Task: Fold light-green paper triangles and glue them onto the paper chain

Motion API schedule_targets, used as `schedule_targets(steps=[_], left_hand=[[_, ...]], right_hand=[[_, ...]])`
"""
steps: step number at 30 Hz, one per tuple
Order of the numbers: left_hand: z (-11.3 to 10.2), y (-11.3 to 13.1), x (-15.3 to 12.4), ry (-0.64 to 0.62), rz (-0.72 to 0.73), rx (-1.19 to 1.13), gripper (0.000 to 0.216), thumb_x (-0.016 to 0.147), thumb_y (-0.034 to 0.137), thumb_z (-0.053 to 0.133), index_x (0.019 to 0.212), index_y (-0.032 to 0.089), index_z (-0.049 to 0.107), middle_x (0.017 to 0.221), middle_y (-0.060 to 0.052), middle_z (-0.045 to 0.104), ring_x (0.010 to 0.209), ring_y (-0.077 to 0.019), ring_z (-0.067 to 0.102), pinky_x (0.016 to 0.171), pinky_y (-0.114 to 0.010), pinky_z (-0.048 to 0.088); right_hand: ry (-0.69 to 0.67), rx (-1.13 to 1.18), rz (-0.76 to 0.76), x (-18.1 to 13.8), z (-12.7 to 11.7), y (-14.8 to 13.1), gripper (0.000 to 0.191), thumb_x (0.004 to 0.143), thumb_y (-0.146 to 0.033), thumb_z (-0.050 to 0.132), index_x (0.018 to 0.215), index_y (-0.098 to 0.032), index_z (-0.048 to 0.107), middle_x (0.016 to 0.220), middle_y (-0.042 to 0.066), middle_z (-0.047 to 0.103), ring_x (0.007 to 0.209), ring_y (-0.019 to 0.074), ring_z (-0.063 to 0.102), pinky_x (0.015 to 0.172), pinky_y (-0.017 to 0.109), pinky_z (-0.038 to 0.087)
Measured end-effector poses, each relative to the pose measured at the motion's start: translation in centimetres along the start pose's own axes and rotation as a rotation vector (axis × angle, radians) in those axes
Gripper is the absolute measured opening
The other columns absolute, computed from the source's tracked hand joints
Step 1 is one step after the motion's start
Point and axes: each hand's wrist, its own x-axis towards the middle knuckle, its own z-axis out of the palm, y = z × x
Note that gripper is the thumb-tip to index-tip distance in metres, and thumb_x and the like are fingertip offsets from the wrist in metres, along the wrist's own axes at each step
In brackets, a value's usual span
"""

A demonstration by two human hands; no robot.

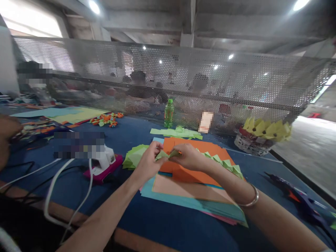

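Note:
My left hand (151, 157) pinches a small light green piece of folded paper (162, 155) between thumb and fingers. Close beside it, my right hand (188, 156) has its fingertips closed on the same green paper. Both hands are over a stack of orange paper sheets (223, 153), which lies on blue and pink sheets (189, 204). A strip of pointed green paper folds (223, 163) runs out from behind my right hand across the orange sheets. Left of my left hand lies a pile of green paper pieces (135, 155). My fingers partly cover the folded paper.
A green bottle (168, 114) stands behind green paper strips (175, 132). A power strip (103, 169) with white cables (49, 196) is at left. A paper-decorated basket (253, 141) and a dark glue gun (301, 197) are at right. A perforated metal screen (105, 77) borders the table.

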Motion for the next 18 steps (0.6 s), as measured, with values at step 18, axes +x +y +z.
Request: schedule_targets(steps=[18], left_hand=[[-0.43,0.67,-0.3,0.0,-0.047,0.129,0.035,0.07,0.021,0.064,0.097,0.024,0.042,0.061,0.009,0.056,0.055,-0.0128,0.047,0.057,-0.026,0.03]], right_hand=[[0.006,-0.061,-0.04,-0.19,0.11,-0.63,0.008,0.088,-0.012,0.068,0.086,-0.018,0.073,0.085,0.005,0.077,0.079,0.0173,0.067,0.078,0.03,0.041]])
